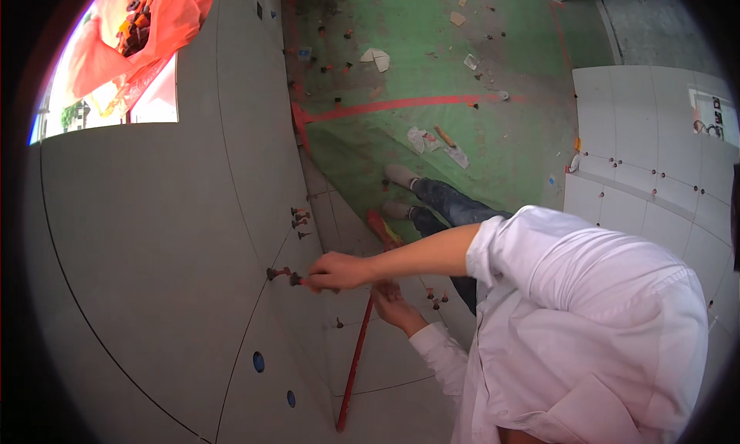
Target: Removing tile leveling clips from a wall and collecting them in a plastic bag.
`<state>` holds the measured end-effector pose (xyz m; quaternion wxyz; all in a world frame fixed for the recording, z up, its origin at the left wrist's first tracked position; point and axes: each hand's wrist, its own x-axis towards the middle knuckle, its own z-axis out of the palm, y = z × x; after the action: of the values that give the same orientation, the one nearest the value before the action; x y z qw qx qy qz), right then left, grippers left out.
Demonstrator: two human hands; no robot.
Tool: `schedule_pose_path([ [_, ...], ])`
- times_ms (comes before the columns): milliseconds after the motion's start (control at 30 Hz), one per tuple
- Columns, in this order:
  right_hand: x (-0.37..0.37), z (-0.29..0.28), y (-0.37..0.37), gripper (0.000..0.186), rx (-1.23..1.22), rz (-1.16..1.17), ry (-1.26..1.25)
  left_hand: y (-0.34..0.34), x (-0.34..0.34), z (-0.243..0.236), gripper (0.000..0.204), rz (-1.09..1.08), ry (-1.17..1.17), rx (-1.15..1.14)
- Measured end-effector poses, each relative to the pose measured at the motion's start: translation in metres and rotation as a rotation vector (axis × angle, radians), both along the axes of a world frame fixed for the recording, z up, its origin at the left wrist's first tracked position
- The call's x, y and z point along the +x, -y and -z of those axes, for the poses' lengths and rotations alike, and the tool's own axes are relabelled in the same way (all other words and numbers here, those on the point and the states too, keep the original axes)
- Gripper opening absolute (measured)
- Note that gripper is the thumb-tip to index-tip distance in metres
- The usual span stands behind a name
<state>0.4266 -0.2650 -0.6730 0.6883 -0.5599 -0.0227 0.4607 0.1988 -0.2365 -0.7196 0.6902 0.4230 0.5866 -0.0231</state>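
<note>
My right hand [333,272] reaches left to a joint in the grey tiled wall [154,236] and pinches a small dark peg with a red tip [296,279]. A second such peg [274,273] sticks out of the same joint just to its left. My left hand [395,304] is cupped a little below and to the right, close to a long thin red rod [353,367] that leans along the wall. Whether that hand grips the rod or holds small parts is hidden. My white shirt [601,321] fills the lower right.
Several more pegs [299,217] sit in a joint higher up, and a few [436,299] lie lower by my legs. Two blue dots [258,361] mark the wall. An orange plastic bag [146,28] of parts hangs at top left. The green floor [432,74] is littered with scraps. White tiles [655,159] stand right.
</note>
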Motion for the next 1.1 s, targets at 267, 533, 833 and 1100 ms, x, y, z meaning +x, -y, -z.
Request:
schedule_pose_path([
  [267, 0.008, 0.024, 0.133, 0.045, -0.044, 0.100, 0.036, 0.001, 0.164, -0.035, 0.063, 0.267, 0.506, -0.059],
  [533, 0.086, 0.038, 0.224, 0.041, 0.186, 0.233, -0.239, 0.081, 0.272, -0.033, 0.058, 0.385, 0.524, -0.272],
  [833, 0.186, 0.125, 0.309, 0.056, 0.600, 0.383, -0.848, 0.171, 0.413, 0.039, 0.046, 0.573, 0.349, -0.010],
  [1100, 0.300, 0.210, 0.397, 0.063, -0.176, 0.167, -0.150, 0.233, 0.489, 0.166, 0.033, 0.669, 0.366, 0.016],
])
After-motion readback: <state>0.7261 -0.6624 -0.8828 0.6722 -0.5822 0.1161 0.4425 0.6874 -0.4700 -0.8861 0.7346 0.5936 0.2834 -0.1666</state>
